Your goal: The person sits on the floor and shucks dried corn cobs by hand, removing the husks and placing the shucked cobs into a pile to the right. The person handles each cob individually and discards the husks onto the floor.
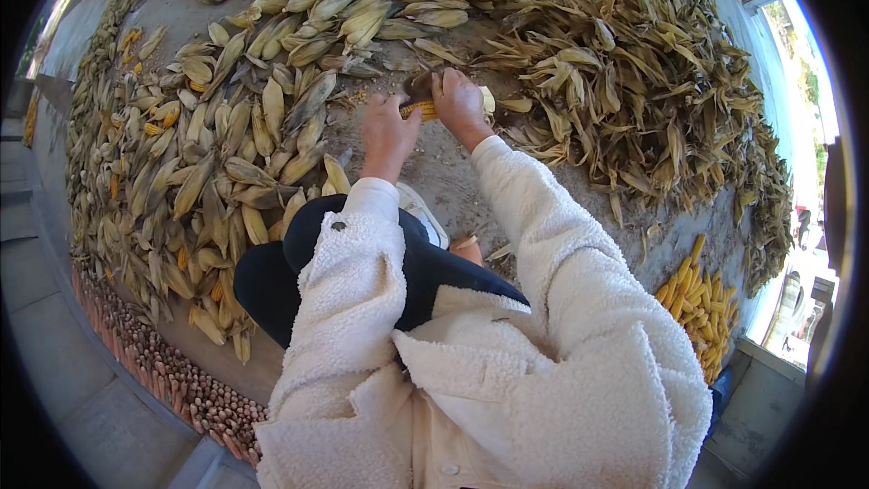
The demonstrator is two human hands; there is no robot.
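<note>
Out in front of me, both hands meet at one ear of corn (pixel 422 110) with yellow kernels showing. My left hand (pixel 390 128) grips its left end. My right hand (pixel 461 105) is closed around the other end, where pale husk (pixel 487 100) sticks out to the right. A dark brown piece (pixel 419 87) lies against the ear between the hands; whether it is husk or something else I cannot tell. Unhusked ears of corn (pixel 237 119) cover the floor to the left, and a heap of dry, loose husks (pixel 631 88) lies to the right.
Husked yellow ears (pixel 703 305) are piled at the lower right. Bare corn cobs (pixel 204 401) line the lower left edge beside grey blocks (pixel 64 333). Below my hands are a pale shoe (pixel 429 214) and my dark-clad knees (pixel 278 272). A wall (pixel 750 34) with a bright opening stands at right.
</note>
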